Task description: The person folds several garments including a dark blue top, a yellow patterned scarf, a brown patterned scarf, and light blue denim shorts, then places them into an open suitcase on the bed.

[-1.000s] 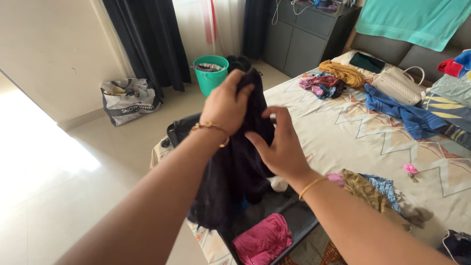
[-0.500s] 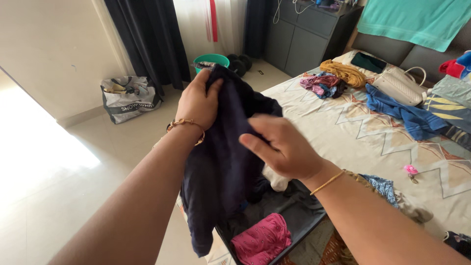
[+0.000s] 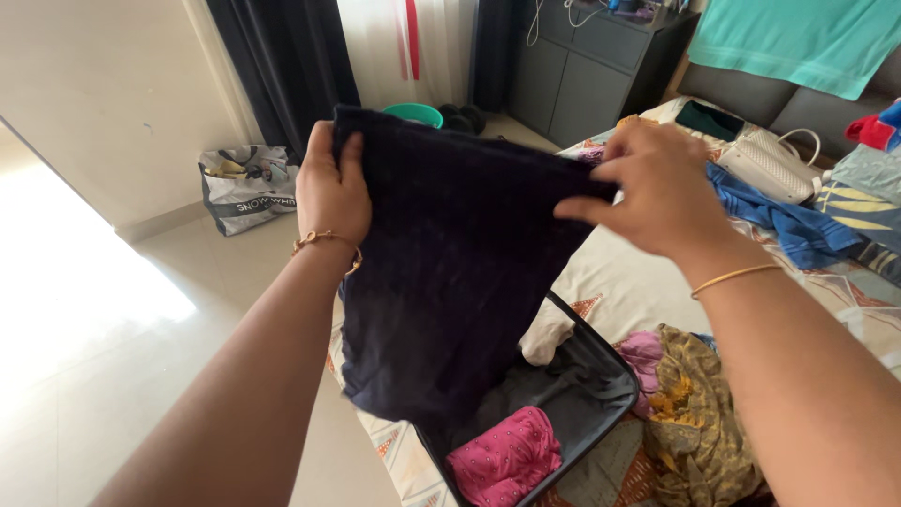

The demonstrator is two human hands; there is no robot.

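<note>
Two hands up, one garment between them: the left hand (image 3: 330,188) is closed over the top left corner of a dark navy cloth (image 3: 450,263), the right hand (image 3: 657,188) pinches the top right edge between thumb and fingers, and the cloth hangs spread flat in the air above an open black suitcase (image 3: 601,376). One gold bangle on each wrist. Inside the case, one pink patterned garment (image 3: 507,455); the rest of its contents sit behind the cloth, hard to make out. Beside it, one mustard printed fabric (image 3: 699,413), cut off at the bottom edge. On the bed with its zigzag sheet (image 3: 610,272): one white handbag (image 3: 771,164), one blue garment (image 3: 779,221). One green bucket (image 3: 413,113) is mostly hidden. One grey shopping bag (image 3: 249,188) rests on the pale tiled floor by dark curtains (image 3: 282,66); a grey cabinet (image 3: 587,66) stands behind.
</note>
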